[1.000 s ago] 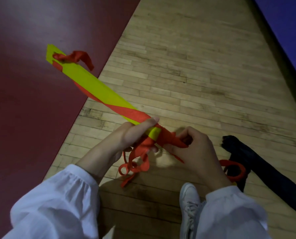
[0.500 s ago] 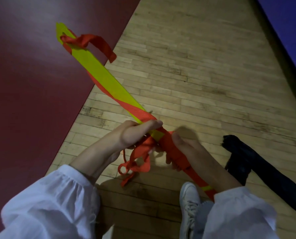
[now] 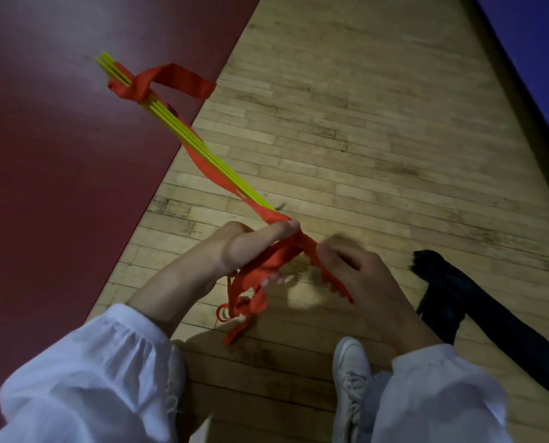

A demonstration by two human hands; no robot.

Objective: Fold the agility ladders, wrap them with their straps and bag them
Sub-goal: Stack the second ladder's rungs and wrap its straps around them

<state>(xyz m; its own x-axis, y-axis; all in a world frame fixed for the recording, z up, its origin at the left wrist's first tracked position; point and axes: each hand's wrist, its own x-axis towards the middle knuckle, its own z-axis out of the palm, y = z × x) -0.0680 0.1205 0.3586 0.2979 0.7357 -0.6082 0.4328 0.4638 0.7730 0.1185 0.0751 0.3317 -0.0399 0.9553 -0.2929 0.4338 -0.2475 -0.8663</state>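
The left hand [image 3: 241,251] curls its fingers round the near end of the folded stack of thin yellow ladder bars [image 3: 183,135]. The stack is up in the air and points far and left, over the dark red mat [image 3: 59,155]. The right hand [image 3: 359,276] pinches the red cloth strap [image 3: 286,254] just beside the left hand. A long black bag [image 3: 478,302] lies on the wooden floor [image 3: 362,123], near on the right.

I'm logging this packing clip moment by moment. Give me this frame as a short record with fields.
item: folded ladder, yellow rungs stacked, held in the air
left hand: grips the ladder's near end
right hand: pinches the red strap
strap: wound round the ladder, loose loops hanging below the hands
bag: black bag on the wooden floor, right of the hands
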